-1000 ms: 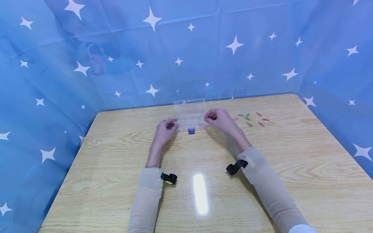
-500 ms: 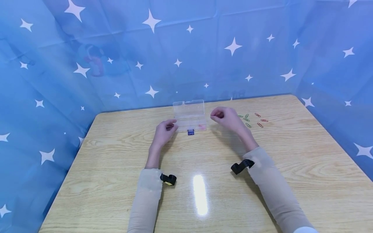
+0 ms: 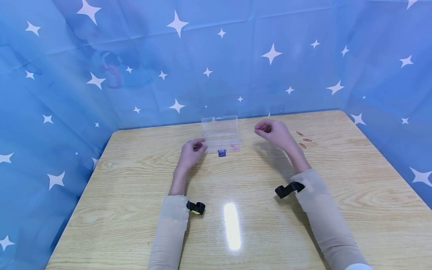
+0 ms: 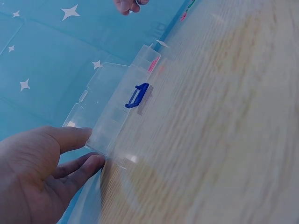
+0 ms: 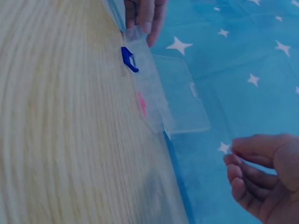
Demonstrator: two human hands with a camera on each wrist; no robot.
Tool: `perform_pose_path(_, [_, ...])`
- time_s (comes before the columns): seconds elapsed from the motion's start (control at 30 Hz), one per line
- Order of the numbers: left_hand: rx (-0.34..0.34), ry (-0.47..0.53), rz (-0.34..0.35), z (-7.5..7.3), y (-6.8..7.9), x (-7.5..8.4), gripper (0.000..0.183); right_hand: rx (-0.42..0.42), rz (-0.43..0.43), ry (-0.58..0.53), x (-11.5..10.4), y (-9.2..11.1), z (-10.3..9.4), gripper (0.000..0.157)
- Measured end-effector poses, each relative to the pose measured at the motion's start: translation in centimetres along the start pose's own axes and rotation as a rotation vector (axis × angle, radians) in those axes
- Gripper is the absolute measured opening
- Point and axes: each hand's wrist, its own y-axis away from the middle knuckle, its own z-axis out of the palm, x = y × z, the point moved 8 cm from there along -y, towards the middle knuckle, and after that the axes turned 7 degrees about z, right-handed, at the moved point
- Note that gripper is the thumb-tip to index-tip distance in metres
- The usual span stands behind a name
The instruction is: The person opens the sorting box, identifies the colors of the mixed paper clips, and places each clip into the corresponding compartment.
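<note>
A clear plastic box [image 3: 221, 140] with compartments stands at the back of the table, its lid [image 3: 220, 126] raised. A blue latch [image 4: 137, 95] hangs at its front, and pink pieces [image 3: 234, 147] lie in its right-end compartment. My left hand [image 3: 191, 153] holds the box's left end between thumb and fingers. Off to the right of the box, my right hand [image 3: 276, 135] hovers above the table with fingers loosely curled; nothing shows between its fingertips [image 5: 238, 149]. Red paper clips [image 3: 307, 140] lie right of that hand, which hides the green ones in the head view.
A wooden table [image 3: 216, 187] runs back to a blue curtain [image 3: 141, 56] with white stars. Black wrist cameras sit on both sleeves. In the left wrist view a pink clip [image 4: 183, 16] and a green clip [image 4: 190, 4] show at the table's far side.
My right hand has moved from the box's right end to the right and slightly back, now covering the green paper clips. The left hand has stayed on the box.
</note>
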Motion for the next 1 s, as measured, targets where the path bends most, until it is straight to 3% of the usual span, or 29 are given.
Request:
perform_pose_path(0.3, [-0.003,0.002,0.015,0.0,0.0,0.1,0.034,0.012,0.028,-0.002,1.2,0.3,-1.4,0.025])
perform_pose_path(0.57, [0.000,0.008,0.015,-0.1,0.0,0.1,0.034,-0.022,0.058,-0.023,2.8,0.1,-1.4,0.026])
perform_pose_path(1.0, [0.000,0.013,0.021,-0.1,0.0,0.1,0.034,-0.056,0.123,0.058,5.4,0.2,-1.4,0.028])
